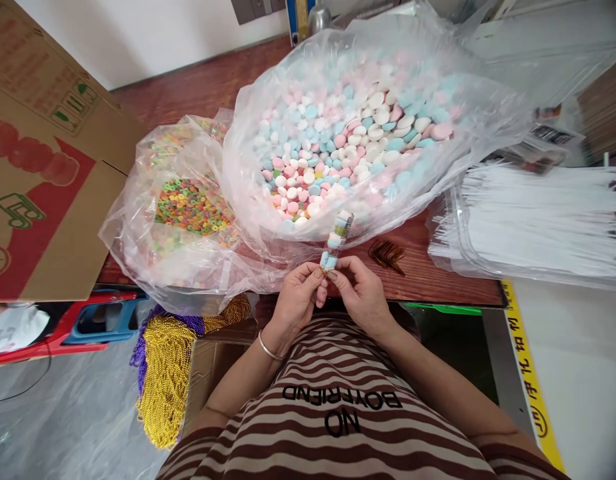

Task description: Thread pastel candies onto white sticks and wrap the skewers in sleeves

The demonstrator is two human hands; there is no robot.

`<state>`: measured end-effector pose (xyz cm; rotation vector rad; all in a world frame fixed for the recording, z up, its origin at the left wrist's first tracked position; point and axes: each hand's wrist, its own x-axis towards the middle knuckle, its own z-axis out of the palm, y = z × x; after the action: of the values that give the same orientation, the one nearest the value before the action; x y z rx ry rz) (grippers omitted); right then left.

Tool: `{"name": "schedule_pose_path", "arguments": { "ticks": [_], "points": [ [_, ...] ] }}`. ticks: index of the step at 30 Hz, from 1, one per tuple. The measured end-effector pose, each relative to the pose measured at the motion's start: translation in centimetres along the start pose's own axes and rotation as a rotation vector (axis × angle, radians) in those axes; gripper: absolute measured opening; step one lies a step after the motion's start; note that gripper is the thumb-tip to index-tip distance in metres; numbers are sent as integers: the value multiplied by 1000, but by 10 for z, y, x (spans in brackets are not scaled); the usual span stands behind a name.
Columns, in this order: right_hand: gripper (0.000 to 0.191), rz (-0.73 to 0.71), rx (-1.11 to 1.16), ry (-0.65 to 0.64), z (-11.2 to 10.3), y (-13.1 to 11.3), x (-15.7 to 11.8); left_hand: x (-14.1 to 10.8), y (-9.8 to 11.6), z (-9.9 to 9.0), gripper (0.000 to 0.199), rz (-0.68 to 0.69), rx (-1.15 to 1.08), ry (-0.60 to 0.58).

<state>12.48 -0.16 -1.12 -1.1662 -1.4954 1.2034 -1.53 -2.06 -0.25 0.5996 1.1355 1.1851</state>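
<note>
Left hand and right hand pinch the filled packet by its bottom at the counter's front edge. Beyond, a big bag holds pastel candies; left of it, a smaller bag holds coloured rings; toward the right edge, a tray holds white sticks.

A short-sleeved shirt is worn, banded all over in wavy stripes of dark brown and pale beige. Across its front, NO BOYFRIEND is printed in black capitals, set in two lines and seen upside down from above. The forearms are left bare below the striped sleeves, and the wrist of the left hand is circled by a slim, pale, smooth bangle.
</note>
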Motion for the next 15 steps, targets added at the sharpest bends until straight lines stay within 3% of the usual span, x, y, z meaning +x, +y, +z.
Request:
{"name": "schedule_pose_path", "arguments": {
  "ticks": [4, 8, 11, 15],
  "points": [
    [32, 135, 38, -98, -6, -2, 2, -5, -2, -7, 25, 314, 473, -12],
    [38, 154, 66, -135, -7, -1, 5, -7, 1, -15, 21, 603, 889, -36],
    [32, 109, 63, -137, -6, 0, 8, -6, 1, -17, 24, 689, 1038, -47],
    [30, 76, 79, -230, -7, -1, 12, -5, -2, -14, 20, 690, 964, 59]
  ]
}}
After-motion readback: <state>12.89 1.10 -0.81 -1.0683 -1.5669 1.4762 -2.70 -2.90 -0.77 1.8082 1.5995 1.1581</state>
